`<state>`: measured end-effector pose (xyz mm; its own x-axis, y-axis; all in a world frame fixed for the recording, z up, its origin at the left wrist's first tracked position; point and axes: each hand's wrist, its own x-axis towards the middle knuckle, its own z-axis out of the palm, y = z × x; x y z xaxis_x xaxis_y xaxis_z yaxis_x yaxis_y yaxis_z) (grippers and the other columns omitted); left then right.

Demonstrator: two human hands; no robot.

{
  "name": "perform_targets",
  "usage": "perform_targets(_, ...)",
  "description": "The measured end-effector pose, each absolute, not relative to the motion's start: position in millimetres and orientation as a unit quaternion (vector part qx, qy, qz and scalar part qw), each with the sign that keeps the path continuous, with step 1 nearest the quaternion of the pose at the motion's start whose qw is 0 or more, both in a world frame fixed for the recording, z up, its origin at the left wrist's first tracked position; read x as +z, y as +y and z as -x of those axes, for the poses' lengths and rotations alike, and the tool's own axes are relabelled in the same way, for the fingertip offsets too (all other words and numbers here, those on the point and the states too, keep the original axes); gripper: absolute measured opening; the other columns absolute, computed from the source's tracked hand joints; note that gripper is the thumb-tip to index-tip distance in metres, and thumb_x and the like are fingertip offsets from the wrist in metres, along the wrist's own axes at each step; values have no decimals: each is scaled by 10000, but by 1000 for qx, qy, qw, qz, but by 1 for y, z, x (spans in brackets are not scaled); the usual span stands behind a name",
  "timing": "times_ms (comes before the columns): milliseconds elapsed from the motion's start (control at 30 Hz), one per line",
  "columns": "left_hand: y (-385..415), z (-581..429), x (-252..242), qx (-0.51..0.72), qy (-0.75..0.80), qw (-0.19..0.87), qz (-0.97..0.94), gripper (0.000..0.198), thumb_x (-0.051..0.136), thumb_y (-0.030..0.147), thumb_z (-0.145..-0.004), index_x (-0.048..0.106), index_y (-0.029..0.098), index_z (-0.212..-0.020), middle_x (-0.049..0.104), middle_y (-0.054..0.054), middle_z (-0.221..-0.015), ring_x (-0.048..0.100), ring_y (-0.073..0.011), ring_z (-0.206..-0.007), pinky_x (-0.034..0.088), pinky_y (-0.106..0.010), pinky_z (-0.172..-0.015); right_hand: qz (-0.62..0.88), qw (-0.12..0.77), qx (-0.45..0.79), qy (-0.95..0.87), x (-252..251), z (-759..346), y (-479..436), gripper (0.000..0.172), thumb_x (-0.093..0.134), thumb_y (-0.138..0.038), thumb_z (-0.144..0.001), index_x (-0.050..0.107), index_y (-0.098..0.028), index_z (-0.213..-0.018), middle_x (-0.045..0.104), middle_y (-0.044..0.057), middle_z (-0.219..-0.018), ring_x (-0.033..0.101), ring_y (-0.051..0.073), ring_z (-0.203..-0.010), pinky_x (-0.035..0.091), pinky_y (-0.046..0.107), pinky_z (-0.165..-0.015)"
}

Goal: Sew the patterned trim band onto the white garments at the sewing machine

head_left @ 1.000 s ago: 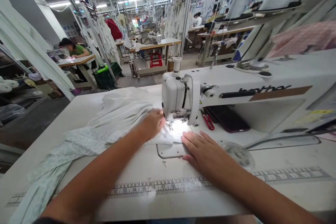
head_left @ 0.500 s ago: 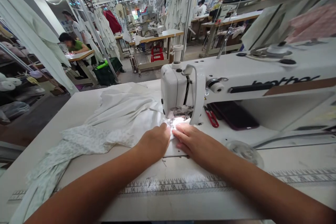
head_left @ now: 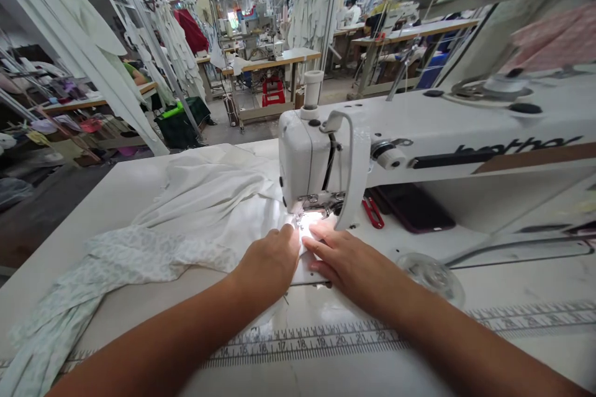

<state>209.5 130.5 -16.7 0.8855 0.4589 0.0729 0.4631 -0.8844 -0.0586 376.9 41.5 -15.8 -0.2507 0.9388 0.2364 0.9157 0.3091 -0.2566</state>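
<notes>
A white sewing machine (head_left: 305, 155) stands before me, its lamp lighting the needle area. White fabric (head_left: 214, 180) spreads over the table to the left and runs under the presser foot, with a pale patterned part (head_left: 135, 254) trailing toward the near left edge. My left hand (head_left: 270, 260) is closed on the fabric just left of the needle, fingers curled together. My right hand (head_left: 342, 257) lies on the fabric's right side by the foot, palm down, fingers somewhat apart. The stitching point is partly hidden by glare and fingertips.
Red thread snips (head_left: 373, 213) and a dark phone (head_left: 416, 208) lie under the machine arm. A clear round bobbin-like disc (head_left: 433, 279) sits right of my right forearm. A ruler strip (head_left: 302, 344) runs along the front edge. Other workstations and people are behind.
The view has shifted slightly, so the machine and fabric sit a little further left. Both hands remain by the needle, in nearly the same pose.
</notes>
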Motion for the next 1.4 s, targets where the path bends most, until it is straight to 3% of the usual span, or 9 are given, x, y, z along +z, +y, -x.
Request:
perform_targets(200,133,-212,-19,-38,-252,37,966,150,412,124,-906,560,150,-903,551,-70,-914,560,-166,-726,431,-256,-493,594,167,38,-786,-13,-377,44,269,554,-193,-917,552,-180,-1186,603,115,-1168,604,239,-883,506,409,-757)
perform_targets(567,131,-212,-16,-13,-256,41,966,195,428,81,-881,584,139,-983,567,-86,-974,566,-168,-748,469,-260,-526,596,197,56,-776,-12,-375,43,278,556,-176,-906,565,-205,-1182,612,106,-1148,592,262,-986,510,422,-783)
perform_targets(900,130,-212,-18,-15,-256,38,966,177,426,121,-905,591,145,-965,557,-84,-971,551,-168,-751,422,-246,-496,589,189,59,-783,-14,-377,43,236,522,-190,-931,557,-204,-1164,595,111,-1154,564,271,-1034,487,434,-823)
perform_targets(1233,128,-216,-10,-12,-279,48,959,189,426,148,-924,607,147,-869,570,-77,-896,547,-166,-742,356,-230,-450,593,157,47,-788,-14,-381,43,153,522,-190,-946,566,-197,-1093,608,66,-984,553,199,-800,442,337,-701)
perform_targets(1400,139,-212,-15,-64,-264,46,961,222,411,225,-957,619,153,-931,591,-69,-922,558,-171,-765,381,-241,-483,592,137,22,-794,-11,-379,47,146,490,-198,-966,590,-194,-1072,626,64,-974,536,175,-726,408,323,-685)
